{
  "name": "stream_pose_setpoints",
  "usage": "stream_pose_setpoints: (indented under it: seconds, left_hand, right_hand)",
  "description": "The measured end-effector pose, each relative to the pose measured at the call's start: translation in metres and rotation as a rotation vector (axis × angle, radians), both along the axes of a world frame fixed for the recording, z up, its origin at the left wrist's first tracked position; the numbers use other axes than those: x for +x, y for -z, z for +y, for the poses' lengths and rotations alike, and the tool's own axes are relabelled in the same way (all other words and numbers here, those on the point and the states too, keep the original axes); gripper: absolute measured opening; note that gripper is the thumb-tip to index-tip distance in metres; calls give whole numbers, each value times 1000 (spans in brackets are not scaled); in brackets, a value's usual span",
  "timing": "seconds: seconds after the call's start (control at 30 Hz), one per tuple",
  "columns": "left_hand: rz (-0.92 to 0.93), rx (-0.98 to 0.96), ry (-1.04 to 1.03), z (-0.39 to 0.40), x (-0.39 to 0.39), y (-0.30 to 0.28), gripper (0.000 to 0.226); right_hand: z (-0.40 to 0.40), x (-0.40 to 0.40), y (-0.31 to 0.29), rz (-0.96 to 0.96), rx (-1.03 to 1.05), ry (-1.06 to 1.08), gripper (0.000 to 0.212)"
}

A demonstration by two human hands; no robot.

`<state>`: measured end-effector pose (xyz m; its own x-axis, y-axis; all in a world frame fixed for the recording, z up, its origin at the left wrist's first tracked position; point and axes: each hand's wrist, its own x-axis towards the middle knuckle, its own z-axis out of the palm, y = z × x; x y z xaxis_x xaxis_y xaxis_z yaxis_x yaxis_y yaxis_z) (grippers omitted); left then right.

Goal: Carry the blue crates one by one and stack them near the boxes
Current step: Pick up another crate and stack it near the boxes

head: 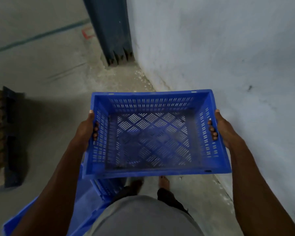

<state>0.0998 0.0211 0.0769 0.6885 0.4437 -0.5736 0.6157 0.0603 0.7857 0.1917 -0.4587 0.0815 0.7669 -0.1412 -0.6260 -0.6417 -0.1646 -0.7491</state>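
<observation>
An empty blue slotted crate (152,133) is held level in front of my body, above the floor. My left hand (88,128) grips its left side, fingers curled through the handle slot and thumb along the rim. On the opposite side my right hand (220,128) grips the right handle slot the same way. More blue crates (99,186) sit low at the bottom left, partly hidden by my left arm and body.
A pale blue wall (228,57) runs along the right. A dark steel column (112,31) stands ahead where wall meets the concrete floor (41,65). A dark pallet with brown boxes (0,133) sits at the left edge. My bare feet (163,181) show below the crate.
</observation>
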Motion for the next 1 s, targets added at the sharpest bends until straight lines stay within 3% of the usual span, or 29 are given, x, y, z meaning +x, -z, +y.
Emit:
stream_pose_setpoints:
  seconds: [0.3,0.6,0.77,1.0]
  left_hand:
    - [-19,-12,335,-32,32,-22,61]
    - [-65,-42,863,-164,37,-47,60]
    - [-90,-55,1162,-264,-15,-62,62]
    - [-61,-111,1522,-396,-153,-80,62]
  right_hand:
    - [-31,-152,-28,4,-10,358,64]
    - [-47,-374,-39,-61,6,886,64]
    - [-42,-518,-43,-89,3,1168,64]
    - [-25,-722,-56,-98,-37,1519,63]
